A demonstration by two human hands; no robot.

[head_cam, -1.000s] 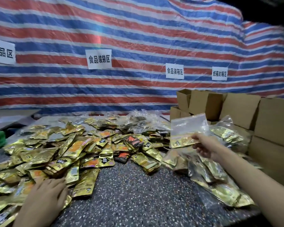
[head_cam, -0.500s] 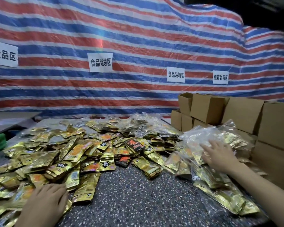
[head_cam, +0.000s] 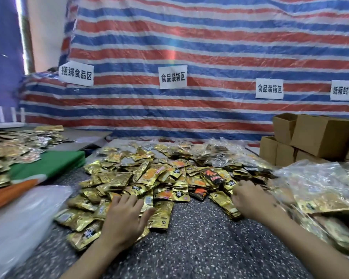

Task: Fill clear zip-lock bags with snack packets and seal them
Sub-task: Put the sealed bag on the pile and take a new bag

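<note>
Recording the item: filled zip-lock bags (head_cam: 318, 190), stacked at table right, no longer in hand. Half a second before, the right hand (head_cam: 250, 200) pressed on that stack; a second before, it held one bag aloft. It had since withdrawn leftward, fingers curled loosely, apparently gripping nothing, knuckles at the edge of the loose snack packets (head_cam: 149, 178). Judged: one bag finished, next fill beginning. Left hand (head_cam: 123, 216) lay palm-down, fingers spread, flat on gold packets at the heap's near edge. Packets touched its fingertips (head_cam: 119, 200); none pinched.
</note>
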